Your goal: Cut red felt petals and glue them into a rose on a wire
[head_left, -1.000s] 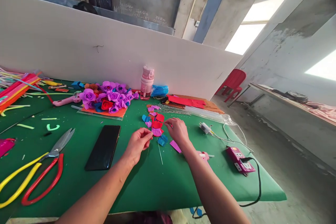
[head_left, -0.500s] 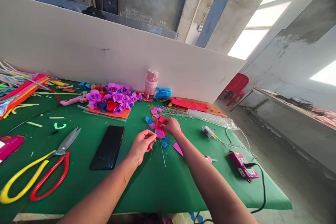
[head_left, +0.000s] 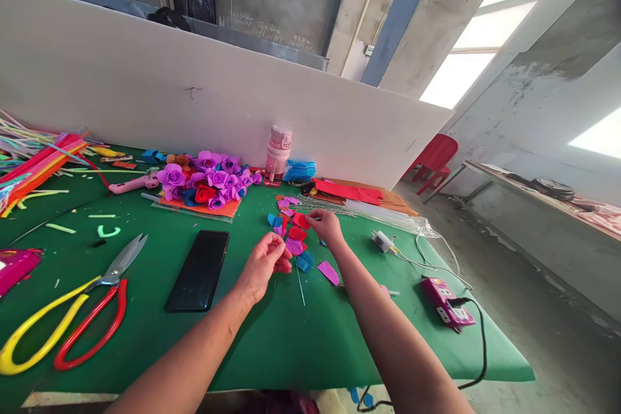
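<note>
My left hand (head_left: 266, 265) is closed in a pinch on a thin wire stem, largely hidden by the fingers, with a narrow red tip (head_left: 284, 224) just above them. To its right, my right hand (head_left: 326, 226) pinches the edge of a red paper petal (head_left: 301, 220). Around and beyond the hands lie loose petals: another red one (head_left: 297, 233), a purple one (head_left: 294, 246) and a blue one (head_left: 305, 262). A thin wire (head_left: 301, 284) lies on the green table beside my left hand. Nearer my right forearm is a separate purple piece (head_left: 328, 273).
Large scissors (head_left: 116, 272) and a black phone (head_left: 198, 272) lie left. Behind are finished paper flowers (head_left: 213, 174), a pink glue gun (head_left: 136, 184) and a pink bottle (head_left: 278, 156). A white charger (head_left: 383, 241), cables and a purple power box (head_left: 447, 302) sit right. A white partition (head_left: 218, 90) stands behind.
My right hand has moved slightly right, away from my left hand, and now pinches a red petal. My left hand stays nearly in place, its red tip less visible.
</note>
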The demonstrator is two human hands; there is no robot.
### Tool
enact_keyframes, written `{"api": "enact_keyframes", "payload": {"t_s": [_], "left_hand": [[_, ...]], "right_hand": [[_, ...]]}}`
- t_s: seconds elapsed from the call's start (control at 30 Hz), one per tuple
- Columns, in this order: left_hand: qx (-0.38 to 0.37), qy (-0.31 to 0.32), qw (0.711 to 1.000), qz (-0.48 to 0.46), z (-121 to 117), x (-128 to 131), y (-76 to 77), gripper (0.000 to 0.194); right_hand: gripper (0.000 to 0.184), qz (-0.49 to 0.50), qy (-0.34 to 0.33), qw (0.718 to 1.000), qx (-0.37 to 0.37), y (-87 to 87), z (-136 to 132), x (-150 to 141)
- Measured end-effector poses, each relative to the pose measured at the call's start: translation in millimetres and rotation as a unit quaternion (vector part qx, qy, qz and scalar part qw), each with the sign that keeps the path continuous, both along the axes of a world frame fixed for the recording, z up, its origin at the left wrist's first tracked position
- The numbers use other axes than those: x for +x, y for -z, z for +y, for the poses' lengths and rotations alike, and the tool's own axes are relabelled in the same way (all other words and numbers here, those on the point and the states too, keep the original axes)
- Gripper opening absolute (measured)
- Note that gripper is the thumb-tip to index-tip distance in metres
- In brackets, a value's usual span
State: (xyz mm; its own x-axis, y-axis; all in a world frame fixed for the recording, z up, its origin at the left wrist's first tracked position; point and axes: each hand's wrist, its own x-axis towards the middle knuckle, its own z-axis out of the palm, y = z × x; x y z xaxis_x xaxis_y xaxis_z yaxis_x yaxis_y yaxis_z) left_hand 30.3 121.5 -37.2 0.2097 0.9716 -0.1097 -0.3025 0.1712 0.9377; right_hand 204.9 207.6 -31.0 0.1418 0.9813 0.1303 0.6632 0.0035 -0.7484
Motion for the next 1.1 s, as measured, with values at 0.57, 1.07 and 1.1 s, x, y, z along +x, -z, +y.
{"api": "enact_keyframes", "payload": {"t_s": [0.57,1.07,1.1], "left_hand": [[0.086,0.119,0.964,0.223,-11.0,8.9,-5.3,0.015],[0.225,0.046,0.866,0.443,-6.8,0.9,-31.3,0.009],[0.222,0.052,0.868,0.440,-7.4,-1.1,-30.1,0.008]], "right_hand": [[0.027,0.373,-0.040,0.923,-0.081,10.2,-145.7,-13.7],[0.027,-0.207,-0.134,0.967,0.064,17.1,-146.6,-1.9],[0.027,-0.204,-0.120,0.969,0.067,18.4,-145.9,-0.1]]}}
